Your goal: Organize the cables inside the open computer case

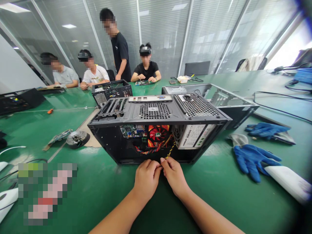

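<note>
Glass partition wall (165, 39) with blinds, across the back; four people (122, 53) before it, one standing, three seated. Green table (117, 201), glossy, spanning most of my remote view.

Item: open computer case (156, 120), black, centre, just beyond both hands, perforated panel uppermost, open side facing my camera. Contents: fan (156, 134) with red blades, circuit board (131, 131), labelled power supply (195, 136), bundled coloured wires (151, 151).

Item: twisted yellow-and-black cable (172, 149), running from the case interior down to the fingertips.

Right hand (174, 177): thumb and forefinger pinched together on the cable's lower part. Left hand (147, 178): fingers curled, thumb pressed in, tips just beside the right's; pinched on a thin dark strand (160, 166), whose full run I cannot tell.

Right side: two blue gloves (248, 159), white object (289, 183) next to the nearer one. Left side: round metal part (77, 139). Behind, right: second case (234, 113).
</note>
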Tool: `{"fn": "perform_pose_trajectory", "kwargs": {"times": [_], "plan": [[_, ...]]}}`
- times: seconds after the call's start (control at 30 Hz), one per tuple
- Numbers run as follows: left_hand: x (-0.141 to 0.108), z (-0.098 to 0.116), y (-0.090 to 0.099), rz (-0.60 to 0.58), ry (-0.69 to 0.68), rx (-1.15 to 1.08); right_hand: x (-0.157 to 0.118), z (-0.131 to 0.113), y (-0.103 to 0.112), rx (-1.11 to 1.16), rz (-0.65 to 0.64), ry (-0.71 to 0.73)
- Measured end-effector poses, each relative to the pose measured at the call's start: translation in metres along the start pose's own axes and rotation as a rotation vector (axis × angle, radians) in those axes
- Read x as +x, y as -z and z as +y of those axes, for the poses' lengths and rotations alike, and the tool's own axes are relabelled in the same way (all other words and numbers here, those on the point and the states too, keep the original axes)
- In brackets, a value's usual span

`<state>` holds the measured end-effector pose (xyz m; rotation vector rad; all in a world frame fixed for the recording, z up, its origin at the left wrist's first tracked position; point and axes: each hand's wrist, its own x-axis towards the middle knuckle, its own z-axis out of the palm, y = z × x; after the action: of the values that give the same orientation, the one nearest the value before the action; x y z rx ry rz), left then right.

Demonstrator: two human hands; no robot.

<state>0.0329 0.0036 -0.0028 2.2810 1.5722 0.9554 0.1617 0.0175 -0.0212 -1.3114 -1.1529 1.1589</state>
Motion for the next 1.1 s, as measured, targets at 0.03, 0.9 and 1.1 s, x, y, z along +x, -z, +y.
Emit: {"fn": "perform_pose_trajectory", "kwargs": {"times": [0.03, 0.9, 1.1], "plan": [[0.0004, 0.0002, 0.0002, 0.000, -0.006, 0.017, 0.0001, 0.0002, 0.0000, 0.000, -0.004, 0.003], [0.0011, 0.0004, -0.0005, -0.026, 0.012, 0.015, 0.0005, 0.0020, -0.0009, 0.017, -0.012, 0.001], [0.0018, 0.0018, 0.0011, -0.042, 0.027, 0.049, 0.0002, 0.0017, 0.0000, -0.025, -0.015, 0.019]]}}
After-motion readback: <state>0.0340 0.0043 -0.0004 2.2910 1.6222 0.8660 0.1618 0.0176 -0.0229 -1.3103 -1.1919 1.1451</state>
